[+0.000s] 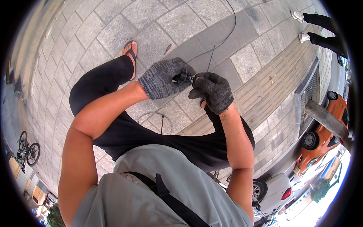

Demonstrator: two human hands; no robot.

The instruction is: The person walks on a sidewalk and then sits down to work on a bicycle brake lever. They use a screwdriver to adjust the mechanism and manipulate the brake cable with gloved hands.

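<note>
My left hand (166, 78), in a grey knit glove, is closed around a small black part with a ring-shaped clamp (183, 76). Facing it, my right hand (214, 92), in a darker grey glove, pinches the narrow end of the same part between thumb and fingers. Both hands nearly meet above the paving, between my knees. A thin black cable (210, 59) shows just beyond the right hand; whether it joins the held part is hidden by the fingers. My fingers also cover much of the part, so its exact kind cannot be made out.
A long black cable (235, 20) curves over the paving ahead. Near it lies a small brown-handled object (168, 48). A thin loop (162, 115) is between my legs. A person's legs (321, 32) stand far right, near an orange car (321, 140); bicycles (28, 149) stand left.
</note>
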